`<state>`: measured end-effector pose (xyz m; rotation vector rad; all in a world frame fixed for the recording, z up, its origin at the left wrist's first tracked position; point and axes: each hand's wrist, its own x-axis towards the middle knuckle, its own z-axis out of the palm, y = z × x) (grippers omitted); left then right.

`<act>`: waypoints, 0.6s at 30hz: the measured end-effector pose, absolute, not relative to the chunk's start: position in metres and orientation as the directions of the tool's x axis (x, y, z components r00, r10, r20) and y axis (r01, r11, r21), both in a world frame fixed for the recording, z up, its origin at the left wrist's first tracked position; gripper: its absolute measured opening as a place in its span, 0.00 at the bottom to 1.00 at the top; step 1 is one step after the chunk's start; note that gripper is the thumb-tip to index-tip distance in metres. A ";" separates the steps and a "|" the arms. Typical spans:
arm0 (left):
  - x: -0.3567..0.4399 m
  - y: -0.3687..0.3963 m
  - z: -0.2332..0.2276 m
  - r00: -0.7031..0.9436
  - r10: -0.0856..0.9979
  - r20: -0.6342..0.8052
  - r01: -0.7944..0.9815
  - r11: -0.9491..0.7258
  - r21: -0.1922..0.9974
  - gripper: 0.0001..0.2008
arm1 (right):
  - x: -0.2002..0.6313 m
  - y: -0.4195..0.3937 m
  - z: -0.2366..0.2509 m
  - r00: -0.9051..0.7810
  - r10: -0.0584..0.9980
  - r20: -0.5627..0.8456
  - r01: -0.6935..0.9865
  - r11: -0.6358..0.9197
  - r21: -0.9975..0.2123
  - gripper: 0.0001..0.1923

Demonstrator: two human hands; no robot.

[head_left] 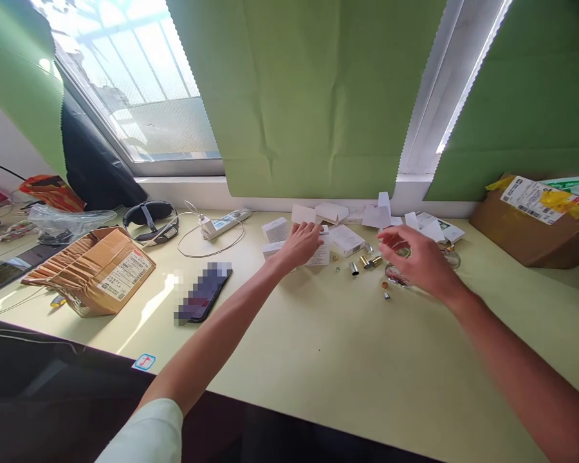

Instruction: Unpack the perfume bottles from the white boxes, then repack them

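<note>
My left hand point(302, 245) lies over the small white printed boxes point(318, 256) at the back of the table, its fingers stretched out; whether they touch a box is not clear. Just above a clear glass bottle point(396, 275) hovers my right hand point(412, 254), thumb and fingers apart, hiding part of the glass. Between the hands are a silver cap point(354, 269), gold caps point(365, 262) and other small metal pieces. Nearer to me sit a tiny copper-coloured ring point(385, 284) and a small silver piece point(386, 296).
Opened white cartons point(377, 213) line the wall below the green curtain point(318, 96). On the left are a phone point(210, 292), a torn cardboard box point(101, 267), a power strip point(226, 222) with a cable, and a black headset point(152, 222). A large brown carton point(525, 235) stands at right.
</note>
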<state>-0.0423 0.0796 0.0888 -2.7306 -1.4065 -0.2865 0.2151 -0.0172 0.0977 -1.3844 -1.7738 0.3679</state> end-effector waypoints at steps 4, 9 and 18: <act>-0.045 0.073 0.087 0.639 0.758 0.130 0.757 -0.650 0.070 0.18 | 0.182 -0.044 0.055 -0.145 0.948 0.282 0.492 0.316 -0.811 0.10; -0.050 0.060 0.088 0.656 0.740 0.148 0.728 -0.673 0.134 0.18 | 0.169 -0.052 0.010 -0.133 0.978 0.161 0.332 0.198 -0.922 0.20; -0.038 0.003 0.068 0.516 0.854 0.063 0.258 -0.225 0.940 0.25 | 0.170 -0.068 0.010 -0.333 0.940 -0.076 -0.180 -0.143 -0.973 0.28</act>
